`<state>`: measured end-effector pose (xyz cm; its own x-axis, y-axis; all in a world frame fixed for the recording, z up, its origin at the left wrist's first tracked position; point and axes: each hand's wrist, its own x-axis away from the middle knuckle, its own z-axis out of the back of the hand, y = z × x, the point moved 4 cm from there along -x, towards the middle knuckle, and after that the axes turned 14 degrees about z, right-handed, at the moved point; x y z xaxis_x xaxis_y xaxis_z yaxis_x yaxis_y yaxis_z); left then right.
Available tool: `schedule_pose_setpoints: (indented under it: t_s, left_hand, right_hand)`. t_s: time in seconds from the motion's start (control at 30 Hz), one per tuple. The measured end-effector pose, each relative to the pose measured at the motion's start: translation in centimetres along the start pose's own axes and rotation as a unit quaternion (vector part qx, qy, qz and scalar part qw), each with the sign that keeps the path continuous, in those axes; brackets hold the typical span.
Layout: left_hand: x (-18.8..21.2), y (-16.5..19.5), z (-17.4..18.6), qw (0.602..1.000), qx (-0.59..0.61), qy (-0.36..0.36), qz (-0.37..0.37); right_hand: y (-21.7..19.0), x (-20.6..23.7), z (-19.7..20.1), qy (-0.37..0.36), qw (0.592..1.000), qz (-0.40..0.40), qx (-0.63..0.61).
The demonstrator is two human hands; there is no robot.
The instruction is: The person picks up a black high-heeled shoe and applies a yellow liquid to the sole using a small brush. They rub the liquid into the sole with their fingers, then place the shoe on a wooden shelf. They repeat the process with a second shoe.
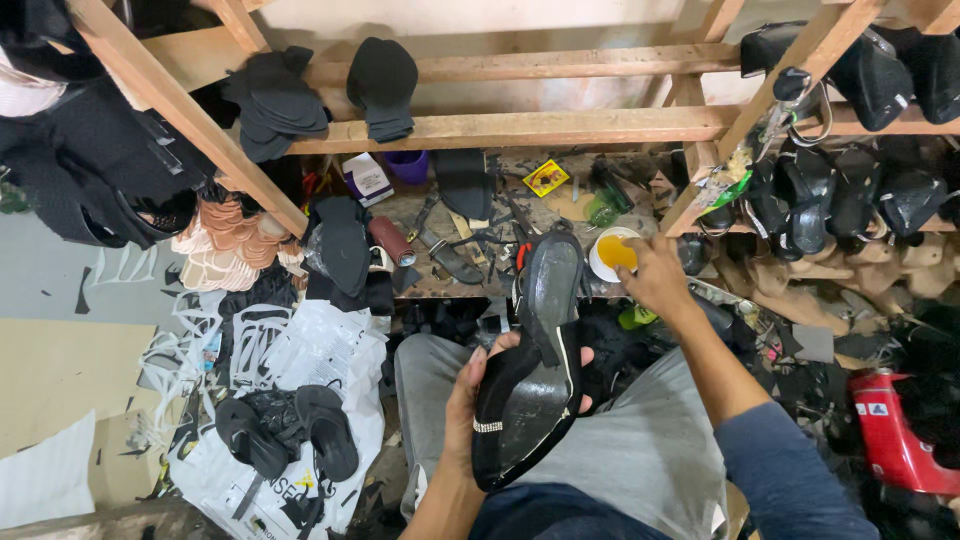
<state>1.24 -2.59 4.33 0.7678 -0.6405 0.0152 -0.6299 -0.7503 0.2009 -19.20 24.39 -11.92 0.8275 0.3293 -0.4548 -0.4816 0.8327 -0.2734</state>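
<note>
My left hand [478, 400] grips a black high-heeled shoe [535, 370] over my lap, sole side up, with a small band of sparkling stones near its edge. My right hand [655, 275] reaches forward to a small white tub of yellow glue [612, 254] on the cluttered workbench, fingers at the tub's rim. I cannot tell whether it holds a brush or tool.
A wooden rack [520, 125] crosses above the bench, with black soles stacked on it. Black shoes [830, 200] hang at the right. Tan insoles [225, 250] pile at the left. Black sandals [290, 430] lie on white plastic on the floor. A red object [895, 440] sits at the right.
</note>
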Motion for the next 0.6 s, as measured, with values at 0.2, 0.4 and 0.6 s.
schedule_pose_setpoints:
  t_s: [0.2,0.4,0.6]
  left_hand:
    - [-0.1,0.3,2.0,0.992,-0.062,0.107,-0.015]
    - [-0.4,1.9,3.7,0.965,-0.195,0.145,-0.098]
    - [-2.3,1.7,3.1,0.977,-0.172,0.098,-0.084]
  right_hand:
    - [0.0,-0.3,-1.6,-0.108,0.988,0.009,0.11]
    - [-5.8,-1.8,5.4,-0.041,0.997,-0.053,-0.05]
    - [-18.3,1.7,16.9,0.147,0.929,0.099,-0.324]
